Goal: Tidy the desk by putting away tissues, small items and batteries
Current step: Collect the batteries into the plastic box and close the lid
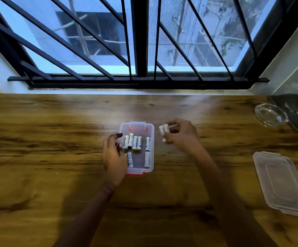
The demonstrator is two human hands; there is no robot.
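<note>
A small clear plastic box (150, 130) with red clips stands on the wooden desk (46, 148) at the centre. Several white batteries (135, 143) lie inside it. My left hand (115, 157) rests against the box's left side, fingers curled over the rim, steadying it. My right hand (182, 134) hovers just right of the box, closed around a few white batteries (163, 130) whose ends stick out toward the box.
The box's clear lid (283, 182) lies flat at the desk's right edge. A glass ashtray (269, 114) sits at the back right, beside a dark object and white crumpled material in the corner. A barred window runs along the far side.
</note>
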